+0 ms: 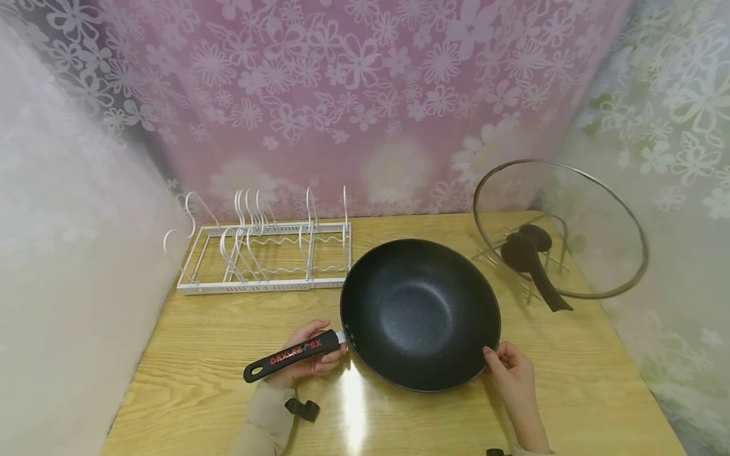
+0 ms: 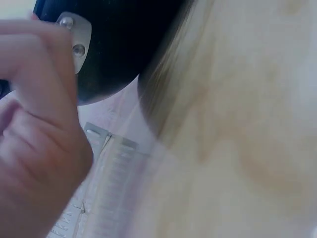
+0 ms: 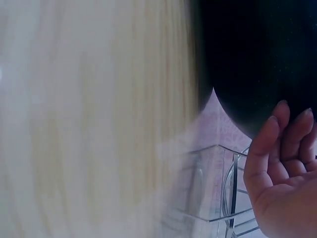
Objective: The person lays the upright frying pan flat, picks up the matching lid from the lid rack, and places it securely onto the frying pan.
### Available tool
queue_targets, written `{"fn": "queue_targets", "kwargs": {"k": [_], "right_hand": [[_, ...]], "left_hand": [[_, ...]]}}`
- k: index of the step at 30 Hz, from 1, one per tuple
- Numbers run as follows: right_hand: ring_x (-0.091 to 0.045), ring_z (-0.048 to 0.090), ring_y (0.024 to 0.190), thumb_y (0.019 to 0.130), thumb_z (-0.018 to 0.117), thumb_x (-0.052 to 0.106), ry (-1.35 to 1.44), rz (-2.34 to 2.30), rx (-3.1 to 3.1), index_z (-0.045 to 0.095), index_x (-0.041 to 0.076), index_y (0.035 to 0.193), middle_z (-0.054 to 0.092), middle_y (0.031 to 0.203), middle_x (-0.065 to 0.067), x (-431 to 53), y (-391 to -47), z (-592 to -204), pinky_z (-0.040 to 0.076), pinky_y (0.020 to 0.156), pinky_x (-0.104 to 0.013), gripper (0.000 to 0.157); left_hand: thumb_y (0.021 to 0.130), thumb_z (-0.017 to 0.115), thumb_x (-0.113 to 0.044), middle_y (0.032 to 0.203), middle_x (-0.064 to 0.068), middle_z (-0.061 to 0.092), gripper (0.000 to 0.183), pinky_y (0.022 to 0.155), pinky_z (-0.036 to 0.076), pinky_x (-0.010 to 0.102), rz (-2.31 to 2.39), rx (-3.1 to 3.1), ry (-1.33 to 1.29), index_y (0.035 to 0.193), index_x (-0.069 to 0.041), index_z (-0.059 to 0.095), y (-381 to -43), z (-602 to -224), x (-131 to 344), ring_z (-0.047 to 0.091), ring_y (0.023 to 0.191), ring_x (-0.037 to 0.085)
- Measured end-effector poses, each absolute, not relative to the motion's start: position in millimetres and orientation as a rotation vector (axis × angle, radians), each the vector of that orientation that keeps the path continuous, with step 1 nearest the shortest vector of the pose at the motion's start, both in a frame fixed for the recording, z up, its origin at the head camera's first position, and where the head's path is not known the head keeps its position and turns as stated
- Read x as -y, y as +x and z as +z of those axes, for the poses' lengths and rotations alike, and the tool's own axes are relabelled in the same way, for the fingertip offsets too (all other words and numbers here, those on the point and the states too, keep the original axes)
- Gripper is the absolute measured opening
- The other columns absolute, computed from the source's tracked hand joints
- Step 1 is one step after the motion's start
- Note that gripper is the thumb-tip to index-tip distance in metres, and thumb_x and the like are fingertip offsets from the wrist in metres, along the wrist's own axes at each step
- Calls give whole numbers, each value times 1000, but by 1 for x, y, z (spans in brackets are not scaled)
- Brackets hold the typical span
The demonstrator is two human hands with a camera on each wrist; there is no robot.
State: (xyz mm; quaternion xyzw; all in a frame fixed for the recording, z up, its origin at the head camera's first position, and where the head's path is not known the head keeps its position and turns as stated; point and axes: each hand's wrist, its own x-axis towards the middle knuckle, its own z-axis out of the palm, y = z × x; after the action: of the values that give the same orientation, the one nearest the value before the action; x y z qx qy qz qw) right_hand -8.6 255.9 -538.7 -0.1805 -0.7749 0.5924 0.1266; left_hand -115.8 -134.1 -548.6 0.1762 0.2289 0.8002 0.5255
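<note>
A black wok [image 1: 419,316] is held over the front middle of the table, its dark inside facing up in the head view. My left hand [image 1: 310,354] grips its black handle [image 1: 292,356], which bears red lettering, close to the metal joint. In the left wrist view the curled left hand [image 2: 39,114] is beside the riveted bracket [image 2: 77,42]. At the wok's right rim my right hand [image 1: 513,373] pinches the edge, thumb on top. The right wrist view shows the right hand's fingers [image 3: 292,144] against the wok's dark underside [image 3: 257,59].
A white wire rack [image 1: 245,286] with upright loops stands at the back left. On the right, a clear glass lid [image 1: 599,240] with a metal rim and dark handle [image 1: 542,278] leans upright in a small wire stand [image 1: 561,253]. Floral curtains [image 1: 365,114] surround the wooden table [image 1: 188,367].
</note>
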Motion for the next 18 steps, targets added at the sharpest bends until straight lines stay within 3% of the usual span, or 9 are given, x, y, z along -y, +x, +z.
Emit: {"fn": "queue_targets", "kwargs": {"k": [4,7,10,12,15,18], "right_hand": [[-14,56,52,95,63,1,-495,1714,2321,48,-4,71,52,56,-3,-260,-8,-536,49,51,-23,29],[-16,58,53,96,65,6,-471,1669,2380,50,-3,70,57,57,-6,-264,-9,-533,46,47,-24,31],[-13,56,52,96,66,12,-468,1594,2441,51,-1,67,58,56,-7,-268,-11,-528,43,46,-23,35],[-11,51,49,97,66,16,-464,1553,2468,52,0,66,58,56,-9,-271,-11,-524,41,44,-24,38],[-10,43,45,98,65,19,-443,1469,2495,53,3,65,56,55,-9,-275,-12,-519,38,43,-24,39],[-11,41,44,98,65,16,-390,1400,2470,54,6,64,55,53,-6,-279,-13,-512,36,42,-24,37]], "left_hand": [[105,-1,-28,86,3,58,70,56,35,20,1997,-548,382,108,-1,63,-108,-555,136,43,65,10],[109,12,-24,101,9,59,52,70,45,19,2044,-296,268,117,2,56,-100,-563,135,57,84,13],[110,21,-24,111,12,58,43,78,48,23,2051,-183,195,124,4,49,-90,-568,133,58,95,16],[110,24,-22,106,9,58,37,75,47,22,2035,-248,193,123,1,50,-84,-569,133,56,90,15],[109,15,-20,92,1,59,44,60,41,18,1950,-570,316,117,-3,55,-75,-568,135,51,72,8],[107,17,-18,86,-4,62,42,54,41,15,1827,-755,347,113,-6,57,-68,-564,138,53,63,4]]}}
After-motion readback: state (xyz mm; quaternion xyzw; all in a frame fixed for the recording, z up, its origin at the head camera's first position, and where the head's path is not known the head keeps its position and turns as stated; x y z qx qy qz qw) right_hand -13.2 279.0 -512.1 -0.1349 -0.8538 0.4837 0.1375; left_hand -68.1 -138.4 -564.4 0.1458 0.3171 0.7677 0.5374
